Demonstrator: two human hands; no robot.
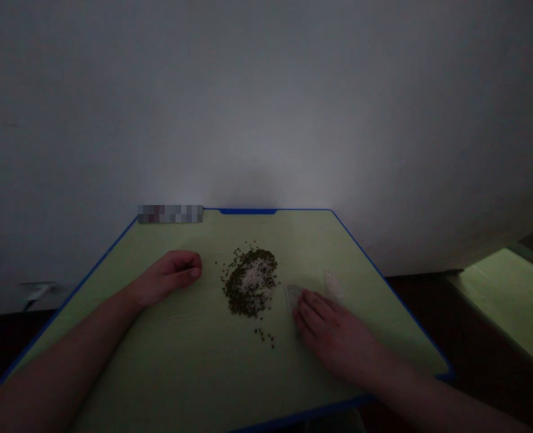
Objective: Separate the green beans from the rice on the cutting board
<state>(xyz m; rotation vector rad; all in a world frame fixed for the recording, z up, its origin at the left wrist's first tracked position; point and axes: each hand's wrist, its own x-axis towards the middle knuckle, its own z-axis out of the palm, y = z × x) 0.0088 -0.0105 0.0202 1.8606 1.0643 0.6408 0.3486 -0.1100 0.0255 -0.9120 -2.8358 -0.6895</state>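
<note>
A pile of small dark green beans (237, 291) with pale grains (256, 276) on its middle lies on the light green tabletop (194, 367). My left hand (171, 276) rests to the left of the pile, fingers curled in and thumb near the index finger; nothing shows in it. To the right of the pile, my right hand (329, 331) has its fingers together on a thin clear plastic piece with printed markings (292, 293), perhaps a ruler or protractor. The hand covers most of this piece. Just beyond that hand lies another clear piece (333, 284), its kind unclear.
Several stray beans (266, 338) lie on the near side of the pile. A blurred-out strip (170, 214) sits at the table's far left corner. Blue edging (360, 243) runs round the table, and a wall (266, 108) stands behind it. Another table (505, 294) is at right.
</note>
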